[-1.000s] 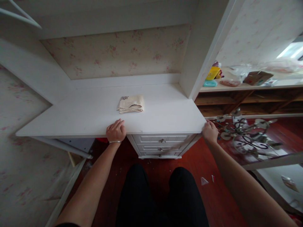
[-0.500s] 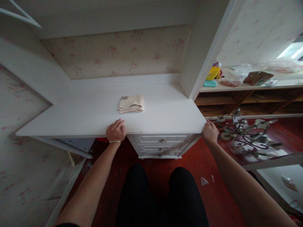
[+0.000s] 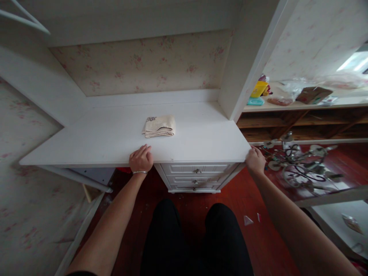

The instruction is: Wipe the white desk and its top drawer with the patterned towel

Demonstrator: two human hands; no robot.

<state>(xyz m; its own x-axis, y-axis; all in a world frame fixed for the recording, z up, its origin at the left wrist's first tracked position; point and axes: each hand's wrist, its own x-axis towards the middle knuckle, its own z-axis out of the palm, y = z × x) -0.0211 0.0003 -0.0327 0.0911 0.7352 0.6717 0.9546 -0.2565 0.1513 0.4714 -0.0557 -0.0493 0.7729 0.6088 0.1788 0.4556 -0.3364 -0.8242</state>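
A white desk (image 3: 198,142) stands before me, with a folded beige cloth (image 3: 160,126) lying on its top. My left hand (image 3: 140,159), a bracelet at its wrist, is curled over the front edge, just in front of the cloth. At the front right corner my right hand (image 3: 255,160) grips the desk's edge, its fingertips partly hidden. Below the top, between my hands, is a stack of white drawers (image 3: 195,178) with small knobs, all pushed in.
A chandelier (image 3: 301,163) lies on the red floor to the right. Behind it, a low wooden shelf unit (image 3: 258,122) carries a yellow container (image 3: 258,89), a cardboard box (image 3: 314,94) and plastic bags. Small scraps (image 3: 247,220) lie near my knees. White upright panels flank the desk.
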